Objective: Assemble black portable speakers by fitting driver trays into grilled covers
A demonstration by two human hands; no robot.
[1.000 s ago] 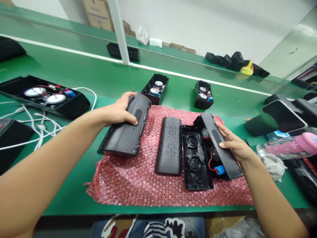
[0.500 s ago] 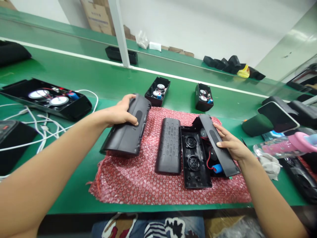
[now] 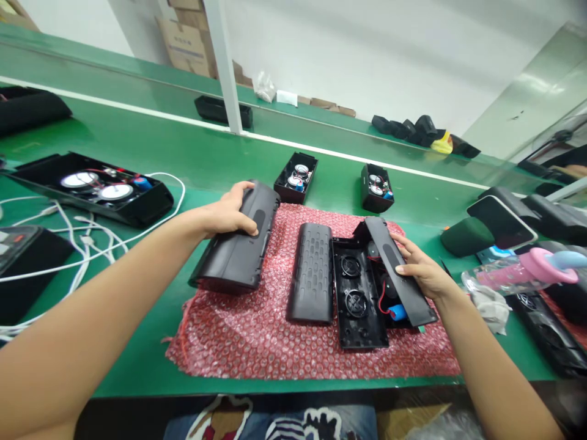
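My left hand [image 3: 233,214] is closed round a black speaker housing [image 3: 233,260], tilted over the left end of the red bubble wrap [image 3: 247,348]. On the right, my right hand [image 3: 419,269] grips the edge of another black speaker housing [image 3: 398,275], which stands tipped with its inside turned left. A blue cylindrical part [image 3: 397,313] and red wires show inside it. Against it lies an open black half shell [image 3: 360,330] with two round grilles. Left of that, a black cover with a brick-like pattern [image 3: 312,275] lies face up on the wrap.
Two small open speaker boxes [image 3: 283,194] [image 3: 367,198] stand behind the wrap. At left are a large open speaker [image 3: 137,211] and tangled white cables [image 3: 85,253]. A pink-lidded bottle [image 3: 543,269] and crumpled tissue [image 3: 493,308] are at right.
The view has shifted slightly, so the whole bench appears a little lower. Both hands keep their hold on the two housings, which have hardly moved relative to the wrap.
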